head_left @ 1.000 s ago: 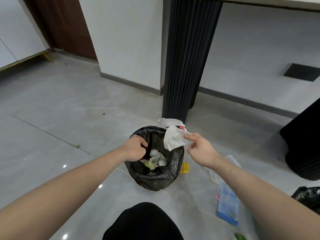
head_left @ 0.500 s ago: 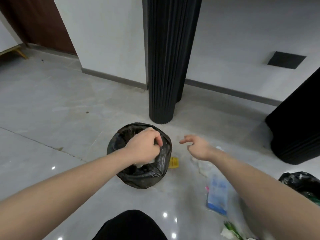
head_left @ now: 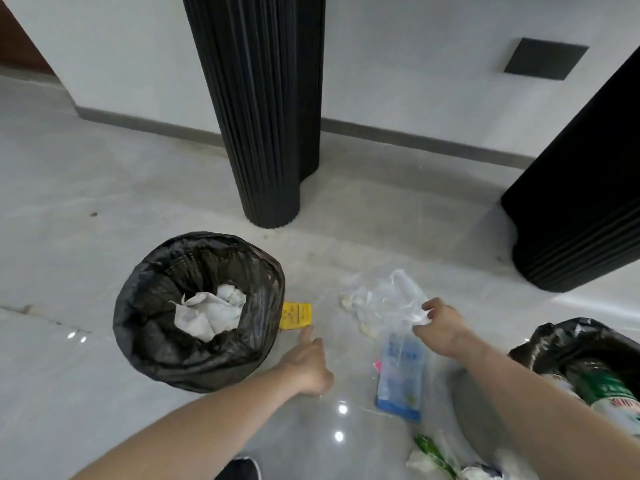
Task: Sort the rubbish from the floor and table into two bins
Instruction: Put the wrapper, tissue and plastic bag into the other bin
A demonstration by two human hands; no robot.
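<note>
**Q:** Grey tiled floor [head_left: 104,188], white wall behind, two black fluted pillars [head_left: 263,109] at upper centre and right edge. Bins?

**A:** Left bin [head_left: 199,311], centre left of frame, black liner, crumpled white tissue [head_left: 207,315] inside. Right bin [head_left: 585,362], lower right edge, black liner, green-labelled bottle [head_left: 602,389] partly visible inside.

**Q:** Left hand?

**A:** Left hand [head_left: 306,363], lower centre. Index finger extended, tip touching near edge of yellow card [head_left: 296,315]; other fingers curled, nothing grasped. Card flat on floor, just beside left bin's right side.

**Q:** Right hand?

**A:** Right hand [head_left: 441,329], right of centre. Thumb and fingers pinched on clear plastic bag [head_left: 388,299], lying crumpled on floor between bins.

**Q:** Other rubbish?

**A:** Blue-and-clear packet [head_left: 400,379] flat on floor below bag. Green-and-white wrappers [head_left: 433,455] at bottom edge; detail blurred.
</note>
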